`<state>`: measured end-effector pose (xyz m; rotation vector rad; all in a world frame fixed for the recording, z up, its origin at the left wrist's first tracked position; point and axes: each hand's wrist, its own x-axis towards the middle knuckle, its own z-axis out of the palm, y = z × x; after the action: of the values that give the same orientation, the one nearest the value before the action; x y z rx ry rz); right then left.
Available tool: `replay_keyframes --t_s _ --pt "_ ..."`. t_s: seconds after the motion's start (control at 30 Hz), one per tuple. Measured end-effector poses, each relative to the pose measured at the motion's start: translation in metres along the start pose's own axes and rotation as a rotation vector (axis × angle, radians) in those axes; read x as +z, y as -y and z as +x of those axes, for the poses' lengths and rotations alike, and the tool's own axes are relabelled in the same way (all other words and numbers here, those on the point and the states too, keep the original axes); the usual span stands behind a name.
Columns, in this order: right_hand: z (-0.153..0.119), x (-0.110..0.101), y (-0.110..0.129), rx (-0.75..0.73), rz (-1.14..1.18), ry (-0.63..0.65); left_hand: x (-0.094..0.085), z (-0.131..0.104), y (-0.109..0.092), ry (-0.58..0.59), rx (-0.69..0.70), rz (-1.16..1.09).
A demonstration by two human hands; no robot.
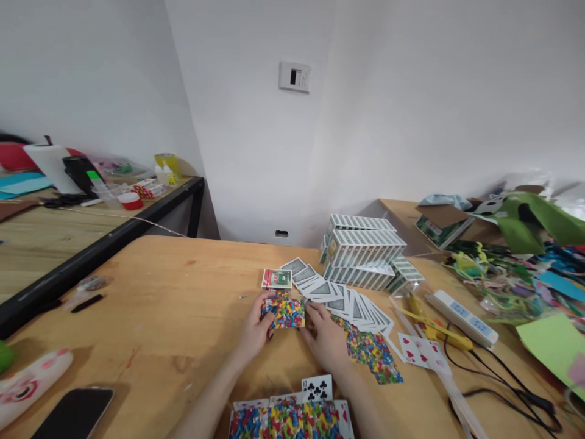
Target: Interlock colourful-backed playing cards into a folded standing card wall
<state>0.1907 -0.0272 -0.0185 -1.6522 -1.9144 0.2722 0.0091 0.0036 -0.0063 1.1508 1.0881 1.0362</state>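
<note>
Between my two hands is a multicoloured patterned card (287,312), held level over the table. My left hand (259,324) pinches its left end, thumb on top. The fingers of my right hand (325,335) close on its right end. Just beyond lies a red and green card box (276,279). A fan of grey-backed playing cards (340,296) curves off to the right, with more colourful patterned cards (375,353) beside my right wrist. Near my body, several patterned cards (286,421) lie in a row, and a ten of clubs (317,388) sticks out behind them.
Striped boxes (365,247) are stacked at the back. On the right are a ten of hearts-like card (423,352), a yellow glue gun (439,329), a power strip (464,318) and black cables. A phone (73,413) and a pen (86,303) lie left.
</note>
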Motion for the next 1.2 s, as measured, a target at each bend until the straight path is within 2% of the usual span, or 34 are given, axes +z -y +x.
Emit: replay_keyframes --t_s 0.2,0.37,0.47,0.7,1.0,1.2 --pt "0.0 0.0 0.001 0.021 0.003 -0.031 -0.002 0.0 0.001 -0.006 0.018 0.004" --pt "-0.007 -0.003 0.001 0.068 0.158 -0.084 -0.008 0.0 -0.003 -0.247 0.126 0.087" --pt "-0.012 -0.005 0.001 0.051 0.265 -0.183 -0.01 0.001 -0.003 -0.288 0.105 0.072" --pt "-0.014 -0.009 0.003 0.045 0.363 -0.229 0.0 -0.006 -0.003 -0.051 0.043 0.093" --pt "-0.018 -0.009 0.0 -0.064 0.323 -0.16 0.001 -0.01 -0.01 -0.008 0.049 0.048" --pt "-0.019 -0.011 0.005 -0.031 0.309 -0.156 0.004 -0.013 -0.007 0.143 -0.095 -0.077"
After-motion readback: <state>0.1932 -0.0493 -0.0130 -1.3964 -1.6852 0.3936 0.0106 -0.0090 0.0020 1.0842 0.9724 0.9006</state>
